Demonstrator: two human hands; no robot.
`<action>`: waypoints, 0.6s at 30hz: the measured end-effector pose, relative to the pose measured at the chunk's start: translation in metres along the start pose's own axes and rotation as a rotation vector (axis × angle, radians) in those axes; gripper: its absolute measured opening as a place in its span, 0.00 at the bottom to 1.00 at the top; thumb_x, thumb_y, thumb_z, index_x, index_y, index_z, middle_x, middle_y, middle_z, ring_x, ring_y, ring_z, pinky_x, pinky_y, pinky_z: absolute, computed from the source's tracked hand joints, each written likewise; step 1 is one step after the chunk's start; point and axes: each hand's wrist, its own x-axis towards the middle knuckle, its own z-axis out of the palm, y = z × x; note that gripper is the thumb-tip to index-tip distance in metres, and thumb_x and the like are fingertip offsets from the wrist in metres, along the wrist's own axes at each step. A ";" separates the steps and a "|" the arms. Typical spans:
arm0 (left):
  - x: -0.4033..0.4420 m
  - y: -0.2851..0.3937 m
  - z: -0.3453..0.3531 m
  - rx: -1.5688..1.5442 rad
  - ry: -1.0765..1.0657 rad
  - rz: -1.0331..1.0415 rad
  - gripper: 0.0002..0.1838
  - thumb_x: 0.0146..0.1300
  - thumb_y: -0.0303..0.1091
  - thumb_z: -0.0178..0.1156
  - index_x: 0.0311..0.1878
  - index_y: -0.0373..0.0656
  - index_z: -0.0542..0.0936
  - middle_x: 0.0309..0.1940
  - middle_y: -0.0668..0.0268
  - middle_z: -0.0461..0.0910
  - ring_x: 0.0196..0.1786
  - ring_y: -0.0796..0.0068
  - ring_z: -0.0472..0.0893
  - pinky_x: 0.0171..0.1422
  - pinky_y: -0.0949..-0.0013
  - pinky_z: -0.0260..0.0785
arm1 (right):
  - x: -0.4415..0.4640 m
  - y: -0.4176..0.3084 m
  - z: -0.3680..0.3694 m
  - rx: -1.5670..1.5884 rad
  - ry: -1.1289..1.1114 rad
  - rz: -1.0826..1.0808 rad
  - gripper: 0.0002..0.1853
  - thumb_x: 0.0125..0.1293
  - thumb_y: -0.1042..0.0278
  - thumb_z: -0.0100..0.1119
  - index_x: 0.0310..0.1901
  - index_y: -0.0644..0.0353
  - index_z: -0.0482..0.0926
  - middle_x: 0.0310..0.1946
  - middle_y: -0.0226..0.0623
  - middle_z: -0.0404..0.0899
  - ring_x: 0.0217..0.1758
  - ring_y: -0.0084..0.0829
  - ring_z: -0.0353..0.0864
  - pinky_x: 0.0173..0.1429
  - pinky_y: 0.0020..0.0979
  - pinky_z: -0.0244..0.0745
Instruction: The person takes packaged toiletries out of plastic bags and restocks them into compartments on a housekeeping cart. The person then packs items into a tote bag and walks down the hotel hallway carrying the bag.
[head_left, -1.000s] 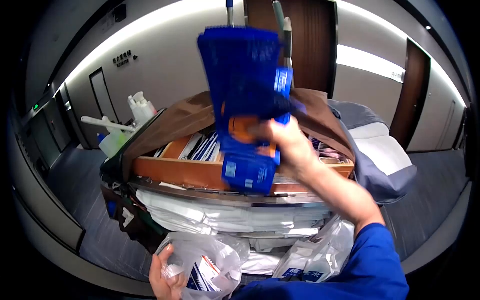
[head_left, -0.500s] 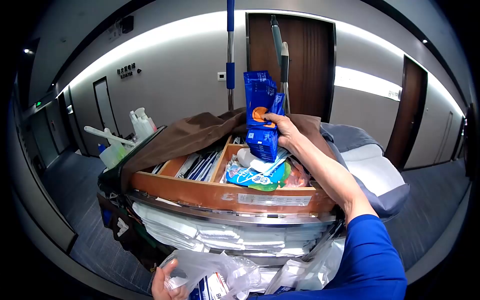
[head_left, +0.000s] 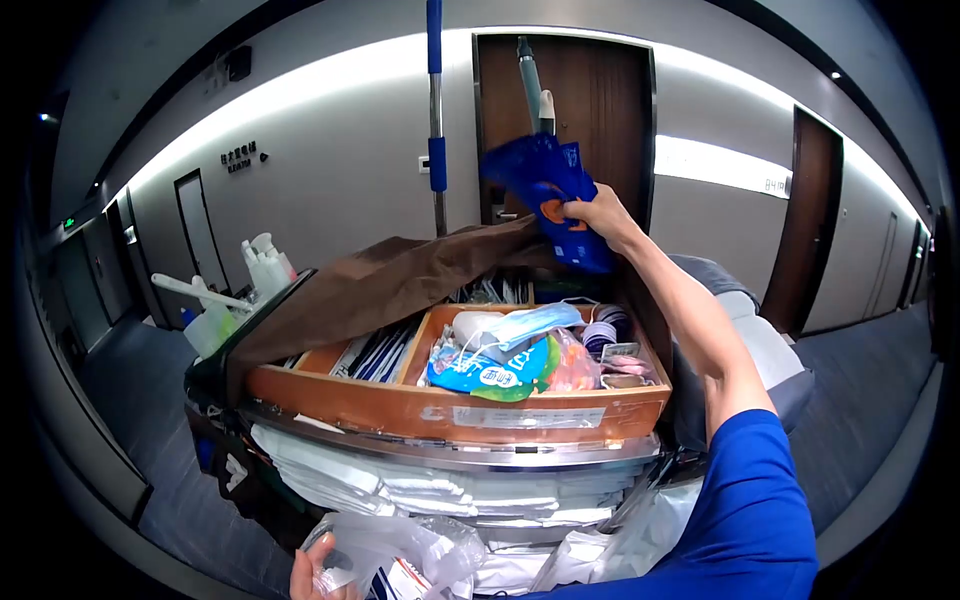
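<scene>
While a brown cloth cover [head_left: 350, 290] drapes over the back and left of a wooden tray [head_left: 330, 385], folded white linens [head_left: 450, 495] sit stacked beneath the tray's front edge. Below the tray, in front of the linens, a clear plastic bag [head_left: 440, 545] with a printed packet showing inside is gripped by a person's left hand [head_left: 310, 575]. Well apart from it, the right hand [head_left: 605, 220] is clamped on a bunch of blue packets [head_left: 535, 180], raised above the tray's far side. Inside the tray, a light-blue face mask [head_left: 535, 322] lies just behind a blue-and-green pouch [head_left: 495, 375].
</scene>
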 end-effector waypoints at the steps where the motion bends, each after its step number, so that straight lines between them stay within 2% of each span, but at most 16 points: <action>1: -0.003 -0.008 0.002 0.308 0.095 0.174 0.25 0.68 0.31 0.50 0.65 0.32 0.62 0.62 0.58 0.68 0.48 0.78 0.74 0.47 0.79 0.69 | -0.001 0.004 -0.008 -0.021 -0.034 -0.038 0.17 0.47 0.65 0.65 0.40 0.63 0.79 0.33 0.36 0.80 0.34 0.28 0.79 0.41 0.29 0.76; 2: -0.002 -0.009 -0.003 0.306 0.088 0.175 0.25 0.68 0.31 0.50 0.65 0.32 0.62 0.62 0.58 0.68 0.48 0.78 0.74 0.47 0.79 0.69 | -0.006 0.005 -0.013 -0.024 -0.029 -0.041 0.17 0.47 0.65 0.65 0.40 0.63 0.79 0.33 0.36 0.80 0.34 0.28 0.79 0.41 0.29 0.76; 4: 0.002 -0.008 -0.010 0.163 0.006 0.091 0.28 0.65 0.27 0.54 0.66 0.32 0.60 0.64 0.55 0.65 0.54 0.73 0.72 0.54 0.75 0.66 | -0.016 0.008 -0.020 -0.192 -0.245 0.003 0.19 0.48 0.61 0.65 0.41 0.61 0.78 0.33 0.36 0.81 0.37 0.29 0.81 0.42 0.32 0.77; 5: 0.003 -0.008 0.013 0.358 0.090 0.169 0.27 0.65 0.28 0.53 0.66 0.31 0.61 0.64 0.54 0.65 0.55 0.72 0.72 0.54 0.75 0.66 | -0.018 0.014 -0.022 -0.179 -0.303 0.018 0.18 0.49 0.62 0.66 0.41 0.60 0.78 0.32 0.34 0.82 0.38 0.27 0.81 0.39 0.30 0.77; 6: 0.006 -0.009 0.013 0.359 0.086 0.170 0.27 0.65 0.28 0.53 0.66 0.31 0.61 0.64 0.54 0.65 0.55 0.72 0.72 0.54 0.75 0.66 | -0.020 0.018 -0.020 -0.171 -0.315 0.060 0.17 0.49 0.67 0.66 0.42 0.60 0.77 0.31 0.34 0.81 0.35 0.25 0.81 0.37 0.27 0.77; 8: 0.011 -0.012 0.011 0.523 0.035 0.242 0.24 0.69 0.34 0.49 0.65 0.34 0.63 0.61 0.57 0.69 0.47 0.77 0.76 0.45 0.78 0.69 | -0.018 0.037 -0.015 -0.165 -0.385 -0.031 0.16 0.50 0.70 0.65 0.43 0.60 0.77 0.30 0.32 0.80 0.32 0.23 0.80 0.35 0.25 0.77; 9: 0.020 -0.005 0.001 -0.137 -0.148 -0.093 0.24 0.71 0.42 0.45 0.65 0.37 0.65 0.57 0.63 0.73 0.40 0.80 0.78 0.36 0.79 0.71 | -0.017 0.042 -0.011 -0.287 -0.359 -0.127 0.18 0.49 0.68 0.66 0.43 0.62 0.76 0.27 0.31 0.77 0.30 0.20 0.78 0.33 0.23 0.76; 10: 0.020 -0.007 -0.002 -0.131 -0.155 -0.093 0.24 0.71 0.42 0.45 0.65 0.37 0.65 0.57 0.63 0.73 0.40 0.80 0.78 0.36 0.79 0.71 | -0.015 0.046 -0.011 -0.421 -0.371 -0.118 0.20 0.49 0.67 0.65 0.45 0.63 0.76 0.27 0.37 0.80 0.30 0.27 0.81 0.36 0.27 0.76; 12: 0.020 -0.008 0.001 -0.044 -0.022 -0.115 0.26 0.72 0.48 0.42 0.63 0.40 0.67 0.53 0.66 0.76 0.35 0.80 0.79 0.32 0.77 0.72 | -0.003 0.069 -0.005 -0.721 -0.270 -0.362 0.22 0.48 0.65 0.64 0.46 0.62 0.77 0.30 0.45 0.82 0.32 0.37 0.82 0.40 0.33 0.76; 13: 0.022 -0.009 -0.007 -0.068 -0.062 -0.144 0.25 0.71 0.47 0.43 0.62 0.39 0.68 0.51 0.66 0.77 0.34 0.78 0.79 0.32 0.77 0.72 | 0.000 0.079 -0.004 -0.759 -0.264 -0.365 0.23 0.47 0.65 0.64 0.47 0.61 0.77 0.33 0.49 0.82 0.35 0.44 0.82 0.45 0.36 0.75; 16: 0.019 -0.007 -0.002 -0.101 0.033 -0.120 0.25 0.71 0.47 0.44 0.62 0.40 0.69 0.48 0.65 0.78 0.31 0.78 0.79 0.31 0.76 0.73 | -0.011 0.065 0.001 -0.719 -0.408 -0.151 0.22 0.47 0.64 0.65 0.45 0.62 0.78 0.29 0.46 0.82 0.34 0.40 0.82 0.43 0.35 0.75; 17: 0.019 -0.008 -0.005 -0.065 0.012 -0.117 0.25 0.71 0.48 0.44 0.61 0.39 0.69 0.47 0.65 0.79 0.27 0.80 0.77 0.26 0.77 0.70 | -0.012 0.069 0.007 -0.689 -0.414 -0.189 0.20 0.47 0.65 0.66 0.43 0.61 0.78 0.28 0.41 0.82 0.32 0.34 0.81 0.41 0.32 0.75; 18: 0.020 -0.010 -0.010 -0.067 0.015 -0.118 0.25 0.71 0.48 0.44 0.61 0.39 0.69 0.47 0.65 0.79 0.27 0.80 0.77 0.26 0.77 0.70 | -0.012 0.073 0.010 -0.689 -0.418 -0.188 0.20 0.47 0.65 0.66 0.43 0.61 0.78 0.28 0.41 0.82 0.32 0.34 0.81 0.41 0.32 0.75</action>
